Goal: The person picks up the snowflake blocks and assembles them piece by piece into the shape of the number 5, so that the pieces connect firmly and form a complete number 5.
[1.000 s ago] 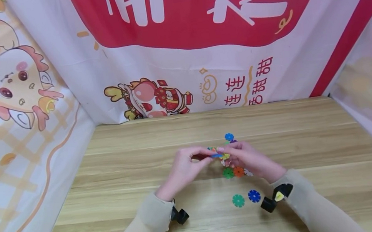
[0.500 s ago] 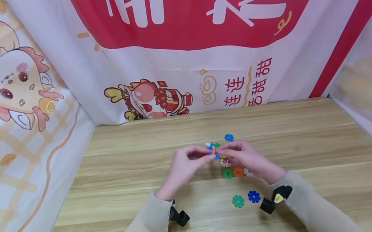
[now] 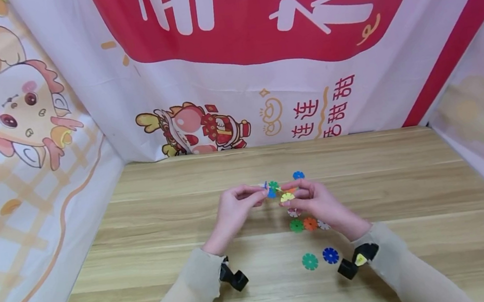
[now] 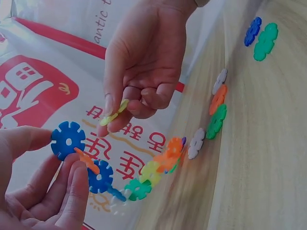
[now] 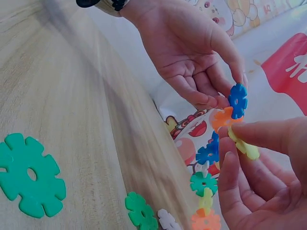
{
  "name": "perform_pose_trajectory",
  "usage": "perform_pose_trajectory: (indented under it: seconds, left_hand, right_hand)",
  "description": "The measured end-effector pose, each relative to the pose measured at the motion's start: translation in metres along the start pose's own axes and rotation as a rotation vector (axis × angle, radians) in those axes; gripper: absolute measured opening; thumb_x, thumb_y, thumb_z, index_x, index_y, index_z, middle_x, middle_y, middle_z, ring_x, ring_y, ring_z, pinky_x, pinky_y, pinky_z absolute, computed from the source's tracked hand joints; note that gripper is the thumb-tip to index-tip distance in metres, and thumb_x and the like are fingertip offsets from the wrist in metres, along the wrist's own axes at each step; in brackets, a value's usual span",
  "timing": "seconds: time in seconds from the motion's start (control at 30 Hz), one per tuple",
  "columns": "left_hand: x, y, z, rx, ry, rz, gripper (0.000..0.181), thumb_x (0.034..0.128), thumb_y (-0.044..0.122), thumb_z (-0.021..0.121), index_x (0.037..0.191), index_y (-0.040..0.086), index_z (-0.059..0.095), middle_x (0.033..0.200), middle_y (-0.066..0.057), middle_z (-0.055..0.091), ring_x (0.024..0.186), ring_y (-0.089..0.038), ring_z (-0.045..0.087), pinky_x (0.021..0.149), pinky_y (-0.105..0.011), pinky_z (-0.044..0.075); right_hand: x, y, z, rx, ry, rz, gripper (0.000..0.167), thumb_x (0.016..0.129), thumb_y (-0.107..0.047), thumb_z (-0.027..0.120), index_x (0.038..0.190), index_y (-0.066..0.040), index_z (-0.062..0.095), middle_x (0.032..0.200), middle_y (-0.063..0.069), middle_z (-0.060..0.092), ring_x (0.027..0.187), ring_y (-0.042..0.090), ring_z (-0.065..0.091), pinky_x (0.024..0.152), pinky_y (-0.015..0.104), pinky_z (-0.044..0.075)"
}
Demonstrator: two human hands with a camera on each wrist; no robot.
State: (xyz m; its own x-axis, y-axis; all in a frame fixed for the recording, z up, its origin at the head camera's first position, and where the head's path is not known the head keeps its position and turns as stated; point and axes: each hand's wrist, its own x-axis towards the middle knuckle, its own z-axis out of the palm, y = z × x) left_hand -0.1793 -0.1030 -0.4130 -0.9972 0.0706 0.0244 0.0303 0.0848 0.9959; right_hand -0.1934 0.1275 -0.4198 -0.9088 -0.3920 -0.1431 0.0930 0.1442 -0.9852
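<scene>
The left hand point(image 3: 237, 211) pinches a blue notched disc point(image 4: 68, 141) at the end of a linked chain. Joined on below it are an orange disc point(image 4: 87, 160), another blue disc point(image 4: 100, 176), then green point(image 4: 138, 189), yellow point(image 4: 151, 173) and orange ones, curving down toward the table. Between thumb and fingers of the right hand point(image 3: 324, 206) is a yellow disc point(image 5: 245, 145). In the left wrist view that yellow disc point(image 4: 114, 113) stands apart from the held blue one.
Loose on the wooden table point(image 3: 161, 191) lie a teal disc point(image 3: 310, 261) and a dark blue disc point(image 3: 330, 255) near the front. Green point(image 3: 296, 225), orange point(image 3: 310, 223) and white discs sit by the right hand, a blue one point(image 3: 298, 175) behind. Printed cloth surrounds the table.
The hands were close together at the chain and have drawn apart slightly. The left hand has shifted a little left with the chain's end, and the yellow disc now shows in the right fingers.
</scene>
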Motion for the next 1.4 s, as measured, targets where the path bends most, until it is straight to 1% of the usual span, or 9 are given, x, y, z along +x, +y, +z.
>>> perform_pose_trajectory:
  seconds: [0.13,0.2,0.4,0.6,0.73,0.97,1.13,1.3,1.4]
  left_hand:
    - [0.001,0.000,-0.001,-0.034,-0.003,-0.021,0.020,0.0917,0.019,0.079,0.104,0.003,0.077,0.102,-0.008,0.075,0.094,-0.030,0.072,0.082,-0.033,0.060]
    - [0.002,-0.001,-0.002,-0.054,-0.004,-0.026,0.019,0.0923,0.016,0.078,0.106,0.003,0.076,0.104,-0.009,0.074,0.094,-0.028,0.072,0.082,-0.032,0.059]
    - [0.003,-0.004,-0.002,-0.154,-0.012,-0.052,0.019,0.0930,0.006,0.075,0.110,-0.001,0.073,0.108,-0.013,0.072,0.094,-0.023,0.072,0.087,-0.037,0.059]
    - [0.004,-0.006,0.001,-0.226,-0.023,-0.081,0.024,0.0924,0.000,0.074,0.116,-0.002,0.069,0.111,-0.016,0.071,0.097,-0.024,0.071,0.089,-0.040,0.058]
    - [0.003,-0.007,0.001,-0.212,-0.059,-0.102,0.033,0.0923,0.001,0.074,0.125,0.000,0.067,0.110,-0.016,0.071,0.096,-0.023,0.071,0.090,-0.039,0.058]
    - [0.004,-0.008,0.000,-0.203,-0.134,-0.144,0.041,0.0924,0.002,0.075,0.132,-0.002,0.063,0.113,-0.016,0.071,0.097,-0.021,0.071,0.091,-0.038,0.057]
    - [0.003,-0.007,-0.002,-0.188,-0.175,-0.174,0.037,0.0947,0.005,0.073,0.130,-0.001,0.066,0.113,-0.015,0.073,0.095,-0.025,0.073,0.092,-0.044,0.056]
    - [0.000,-0.004,-0.002,-0.167,-0.147,-0.153,0.035,0.0946,0.008,0.074,0.126,-0.001,0.065,0.105,-0.016,0.074,0.091,-0.028,0.074,0.088,-0.043,0.058]
    - [-0.003,-0.003,0.000,-0.171,-0.116,-0.141,0.029,0.0948,0.008,0.074,0.120,-0.003,0.064,0.103,-0.016,0.075,0.089,-0.027,0.074,0.085,-0.041,0.059]
  right_hand:
    - [0.001,-0.001,0.001,-0.019,0.032,0.006,0.036,0.092,-0.020,0.079,0.118,-0.003,0.060,0.109,0.021,0.073,0.096,0.041,0.068,0.089,0.051,0.057]
    - [0.002,-0.001,0.002,-0.031,0.045,0.005,0.034,0.092,-0.021,0.080,0.113,-0.004,0.061,0.107,0.020,0.073,0.096,0.039,0.069,0.089,0.051,0.056]
    - [0.006,0.001,0.002,-0.098,0.083,-0.043,0.027,0.091,-0.023,0.081,0.110,-0.006,0.071,0.104,0.010,0.073,0.096,0.032,0.069,0.091,0.053,0.055]
    - [0.008,0.004,0.004,-0.201,0.169,-0.137,0.022,0.090,-0.021,0.081,0.109,-0.010,0.077,0.105,0.004,0.073,0.095,0.022,0.068,0.084,0.038,0.058]
    - [0.006,0.004,0.006,-0.205,0.202,-0.193,0.018,0.090,-0.013,0.081,0.107,-0.008,0.077,0.102,0.004,0.074,0.093,0.022,0.069,0.081,0.030,0.058]
    - [0.002,-0.003,0.008,-0.261,0.207,-0.269,0.013,0.090,0.002,0.076,0.103,0.001,0.076,0.098,0.011,0.074,0.087,0.026,0.069,0.075,0.028,0.059]
    - [-0.002,-0.005,0.008,-0.317,0.175,-0.328,0.011,0.088,-0.001,0.080,0.098,-0.004,0.079,0.094,0.006,0.075,0.084,0.022,0.069,0.074,0.031,0.060]
    - [-0.002,-0.004,0.007,-0.381,0.156,-0.441,0.009,0.088,-0.008,0.082,0.095,-0.013,0.080,0.092,-0.004,0.075,0.084,0.016,0.068,0.075,0.039,0.060]
    - [-0.002,-0.005,0.007,-0.381,0.159,-0.478,0.010,0.088,-0.007,0.081,0.095,-0.014,0.079,0.092,-0.005,0.074,0.084,0.015,0.069,0.075,0.038,0.061]
